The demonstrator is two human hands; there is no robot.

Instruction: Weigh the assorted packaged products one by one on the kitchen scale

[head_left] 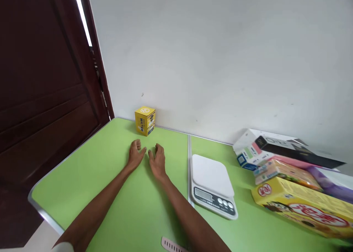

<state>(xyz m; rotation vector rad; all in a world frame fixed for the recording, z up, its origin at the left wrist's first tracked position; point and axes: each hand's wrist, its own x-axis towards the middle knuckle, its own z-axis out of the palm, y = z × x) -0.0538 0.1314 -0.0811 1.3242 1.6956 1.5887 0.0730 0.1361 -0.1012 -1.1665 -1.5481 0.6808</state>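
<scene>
My left hand point(135, 155) hovers over or rests on the green table, its fingers loosely curled and the thumb apart, with nothing in it. Close beside it is my right hand point(157, 160), also empty, thumb spread from half-bent fingers. A small gap separates the two thumbs. Just beyond both hands, a yellow box point(145, 121) marked "WATER" stands upright near the wall, touched by neither. To the right of my right hand lies a white digital kitchen scale point(213, 185) with a bare platform and a blank-looking display.
The green folding table point(121, 208) has a metal seam point(189, 160) left of the scale. Several packages, including a long yellow box point(306, 208) and a black-and-white box point(286, 147), pile up at right. A pink perforated strap point(173, 244) shows below. A dark door point(41, 97) stands left.
</scene>
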